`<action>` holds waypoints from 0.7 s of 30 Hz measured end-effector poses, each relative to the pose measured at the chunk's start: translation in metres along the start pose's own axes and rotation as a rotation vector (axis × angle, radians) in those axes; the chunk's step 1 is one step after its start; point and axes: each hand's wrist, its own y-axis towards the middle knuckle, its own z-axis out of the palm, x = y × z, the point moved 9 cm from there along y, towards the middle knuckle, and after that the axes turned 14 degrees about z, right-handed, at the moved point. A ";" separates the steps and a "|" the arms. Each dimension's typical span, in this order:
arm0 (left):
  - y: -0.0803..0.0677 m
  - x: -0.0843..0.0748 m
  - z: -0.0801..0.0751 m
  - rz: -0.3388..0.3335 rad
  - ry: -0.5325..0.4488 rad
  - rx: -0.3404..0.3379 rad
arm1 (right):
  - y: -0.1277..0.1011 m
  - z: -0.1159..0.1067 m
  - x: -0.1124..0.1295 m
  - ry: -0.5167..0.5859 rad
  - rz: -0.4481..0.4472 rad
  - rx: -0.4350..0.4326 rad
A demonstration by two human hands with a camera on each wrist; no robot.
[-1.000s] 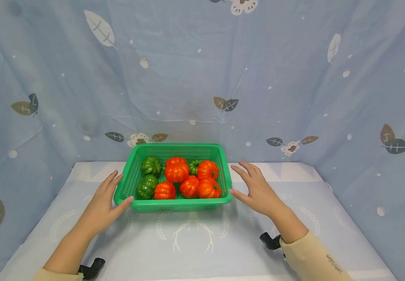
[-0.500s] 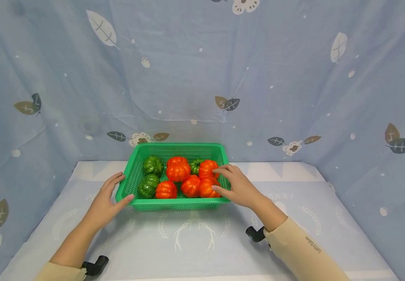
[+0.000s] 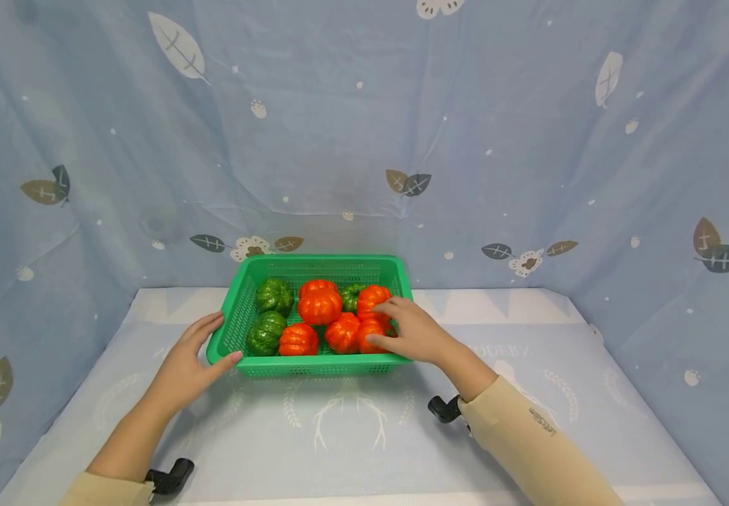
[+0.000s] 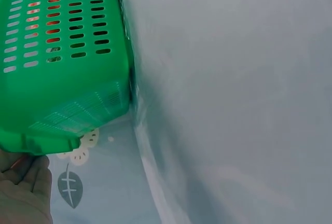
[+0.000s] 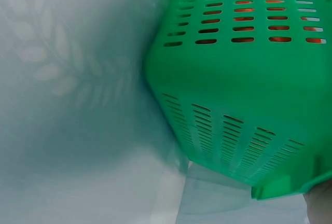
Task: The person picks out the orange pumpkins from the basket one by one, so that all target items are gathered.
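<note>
Right-hand grip [image 3: 414,332]: fingers curled over the near-right orange pumpkin [image 3: 372,334] in the green basket [image 3: 320,365] mid-bench; one second ago this hand hovered outside the rim, so a pickup appears under way. Left hand [image 3: 189,358] unchanged, relaxed, thumb on the basket's left corner. Contact under the right palm is hidden; both wrist views show only basket wall.

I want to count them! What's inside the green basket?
Inside the green basket sit five orange pumpkins and three green ones. The right hand covers part of one orange pumpkin, and anything underneath the pile is hidden.
</note>
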 end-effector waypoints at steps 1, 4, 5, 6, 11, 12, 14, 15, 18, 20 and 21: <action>0.000 0.000 0.000 -0.001 0.007 0.003 | 0.000 0.000 0.001 -0.018 -0.005 0.004; 0.000 -0.001 -0.001 -0.004 0.026 0.018 | 0.002 0.001 0.003 -0.061 -0.016 0.017; 0.000 -0.001 -0.001 -0.004 0.031 0.024 | 0.002 0.001 0.004 -0.067 -0.018 0.022; 0.000 -0.001 0.000 -0.006 0.037 0.031 | 0.002 0.001 0.004 -0.073 -0.019 0.028; 0.000 0.000 -0.001 -0.020 0.063 0.074 | 0.003 0.003 0.005 -0.087 -0.030 0.057; 0.000 0.000 -0.001 -0.022 0.067 0.080 | 0.003 0.003 0.005 -0.094 -0.034 0.061; 0.001 -0.001 -0.001 -0.023 0.073 0.087 | 0.003 0.004 0.006 -0.096 -0.038 0.062; 0.001 -0.001 -0.001 -0.022 0.075 0.087 | 0.004 0.004 0.006 -0.095 -0.037 0.062; 0.001 -0.001 -0.001 -0.018 0.081 0.087 | 0.005 0.002 0.006 -0.076 -0.030 0.054; 0.001 -0.002 -0.001 -0.016 0.083 0.085 | 0.006 0.001 0.005 -0.056 -0.021 0.051; 0.001 -0.002 -0.001 -0.016 0.084 0.086 | 0.006 0.001 0.005 -0.043 -0.016 0.048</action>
